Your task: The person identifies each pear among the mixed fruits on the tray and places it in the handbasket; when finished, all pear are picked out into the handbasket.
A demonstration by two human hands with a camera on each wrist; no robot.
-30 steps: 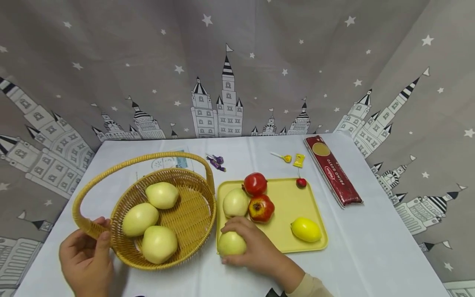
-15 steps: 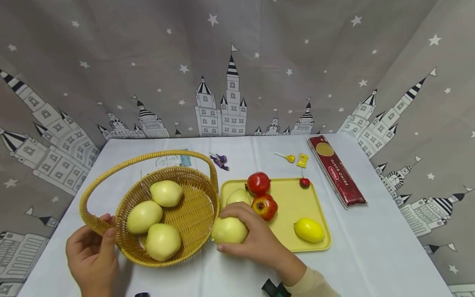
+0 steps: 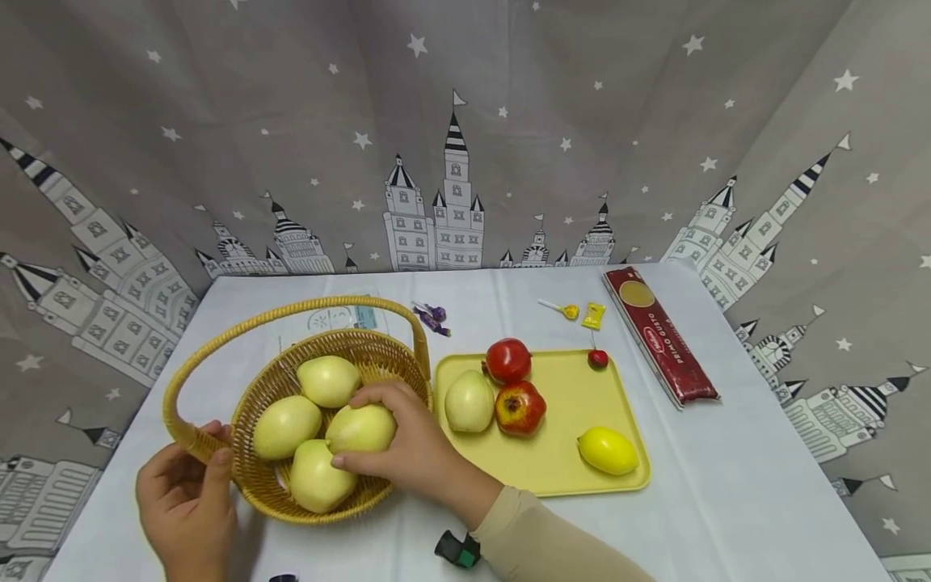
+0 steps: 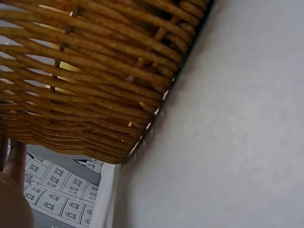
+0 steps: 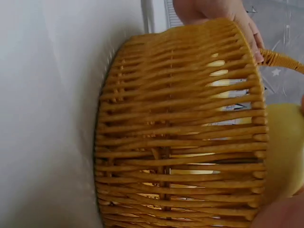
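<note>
My right hand [image 3: 407,444] grips a pale yellow-green fruit [image 3: 361,428], thumb on the near side and fingers over the top, inside the wicker basket [image 3: 265,505]. Several similar fruits [image 3: 287,427] lie in the basket's left half, and the held one is right beside them. My left hand [image 3: 187,501] holds the base of the basket's arched handle [image 3: 291,309] at the left rim. In the left wrist view the woven wall [image 4: 95,85] hides most of that hand. The right wrist view shows the basket's side [image 5: 180,133] with the held fruit [image 5: 282,152] beyond the rim.
Right of the basket, a yellow tray [image 3: 575,388] holds another pale fruit [image 3: 469,401], two pomegranates [image 3: 520,409], a lemon [image 3: 608,450] and a cherry [image 3: 598,359]. Behind are purple candies [image 3: 432,318], a yellow lollipop [image 3: 569,310], a yellow sweet [image 3: 592,315] and a red packet [image 3: 658,335].
My right hand has lifted the pale fruit from the tray's front left corner and carried it left over the rim into the basket. My left hand keeps its hold on the handle.
</note>
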